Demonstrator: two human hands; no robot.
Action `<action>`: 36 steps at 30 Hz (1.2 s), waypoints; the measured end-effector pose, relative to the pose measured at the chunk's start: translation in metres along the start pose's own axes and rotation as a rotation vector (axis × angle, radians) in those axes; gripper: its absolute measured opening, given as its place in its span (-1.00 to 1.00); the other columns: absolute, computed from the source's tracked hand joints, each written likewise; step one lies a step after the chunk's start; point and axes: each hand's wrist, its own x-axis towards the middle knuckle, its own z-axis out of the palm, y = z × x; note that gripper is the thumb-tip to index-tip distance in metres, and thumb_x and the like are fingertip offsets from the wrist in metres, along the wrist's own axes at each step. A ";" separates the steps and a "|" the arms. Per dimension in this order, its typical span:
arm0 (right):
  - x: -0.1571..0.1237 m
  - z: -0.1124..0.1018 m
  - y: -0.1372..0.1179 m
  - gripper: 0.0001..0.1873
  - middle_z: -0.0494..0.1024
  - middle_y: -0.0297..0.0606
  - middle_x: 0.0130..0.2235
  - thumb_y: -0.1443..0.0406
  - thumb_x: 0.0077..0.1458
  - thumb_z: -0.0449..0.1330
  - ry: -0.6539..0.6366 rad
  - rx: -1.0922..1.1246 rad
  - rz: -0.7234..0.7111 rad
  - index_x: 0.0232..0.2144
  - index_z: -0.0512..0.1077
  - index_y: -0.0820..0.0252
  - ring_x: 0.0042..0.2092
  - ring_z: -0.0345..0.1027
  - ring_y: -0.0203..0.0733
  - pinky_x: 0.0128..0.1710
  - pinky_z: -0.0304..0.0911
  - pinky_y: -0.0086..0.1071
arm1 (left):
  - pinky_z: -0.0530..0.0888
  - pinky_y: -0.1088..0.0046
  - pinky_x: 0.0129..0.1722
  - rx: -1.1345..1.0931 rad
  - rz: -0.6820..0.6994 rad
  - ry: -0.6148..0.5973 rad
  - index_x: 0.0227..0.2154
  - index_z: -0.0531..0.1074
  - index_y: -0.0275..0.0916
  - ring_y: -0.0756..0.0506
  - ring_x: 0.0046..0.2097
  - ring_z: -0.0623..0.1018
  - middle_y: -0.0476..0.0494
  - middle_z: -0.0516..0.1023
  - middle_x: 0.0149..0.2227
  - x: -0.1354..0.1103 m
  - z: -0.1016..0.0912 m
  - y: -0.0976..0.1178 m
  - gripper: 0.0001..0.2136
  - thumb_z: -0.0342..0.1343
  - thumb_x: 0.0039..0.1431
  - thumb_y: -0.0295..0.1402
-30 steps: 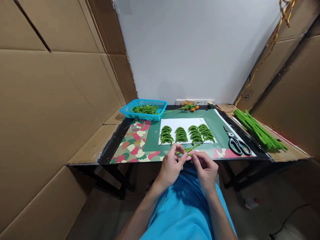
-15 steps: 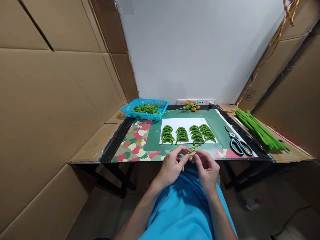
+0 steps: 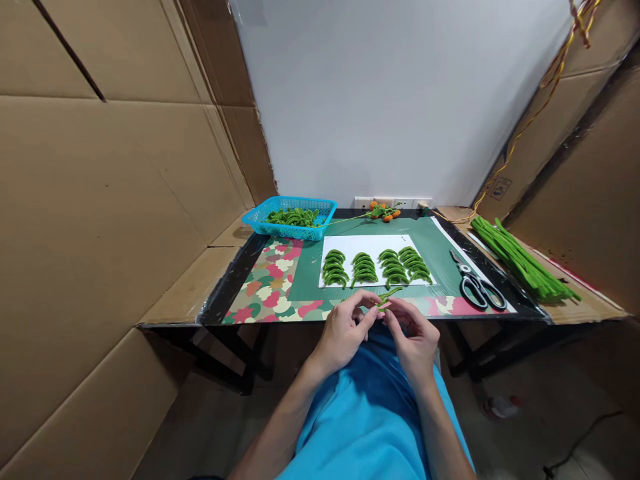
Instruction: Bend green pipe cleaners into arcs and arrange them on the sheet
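Note:
My left hand (image 3: 347, 328) and my right hand (image 3: 413, 333) meet at the table's front edge, thumbs and fingertips pinched on a short piece of green pipe cleaner (image 3: 383, 306). Most of that piece is hidden by the fingers. Just beyond the fingertips a green strand (image 3: 391, 292) shows; I cannot tell whether it joins the held piece. On a white sheet (image 3: 349, 243) ahead, curved green pipe cleaner pieces lie in several stacked columns, such as the leftmost column (image 3: 335, 269).
A blue basket (image 3: 290, 232) of green pieces stands back left. Orange flowers on a green stem (image 3: 384, 212) lie by the wall. Black-handled scissors (image 3: 475, 287) and a bundle of long green pipe cleaners (image 3: 523, 261) are on the right. Cardboard walls (image 3: 150, 167) flank the table.
The fingertips have shifted slightly around the green piece, and less of it shows between them. The columns, basket and scissors have stayed in place.

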 end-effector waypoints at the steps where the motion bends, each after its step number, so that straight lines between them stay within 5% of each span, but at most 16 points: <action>1: 0.000 0.000 0.000 -0.75 0.72 -0.14 -0.14 0.22 0.28 0.34 0.000 -0.004 -0.001 -0.01 0.62 0.12 -0.20 0.66 -0.06 -0.17 0.62 -0.21 | 0.38 0.51 -0.51 -0.003 0.001 0.001 -0.03 0.50 -0.18 0.02 -0.50 0.46 -0.12 0.66 -0.21 0.000 0.000 0.000 -0.70 0.13 0.40 -0.07; 16: 0.001 -0.001 -0.001 -0.84 0.68 -0.17 -0.15 0.30 0.28 0.33 -0.030 -0.017 -0.052 -0.09 0.63 0.12 -0.18 0.63 -0.11 -0.20 0.57 -0.28 | 0.37 0.55 -0.52 -0.024 0.018 0.020 0.01 0.47 -0.16 0.07 -0.50 0.47 -0.12 0.62 -0.08 -0.001 0.001 -0.002 -0.75 0.12 0.42 -0.15; 36: 0.001 -0.002 -0.001 -0.82 0.68 -0.20 -0.12 0.36 0.28 0.33 -0.061 -0.022 -0.094 -0.08 0.64 0.08 -0.18 0.62 -0.15 -0.20 0.56 -0.32 | 0.34 0.54 -0.51 0.116 0.012 0.081 -0.03 0.53 -0.19 0.04 -0.51 0.49 -0.05 0.64 -0.27 -0.003 0.002 -0.001 -0.74 0.09 0.44 -0.15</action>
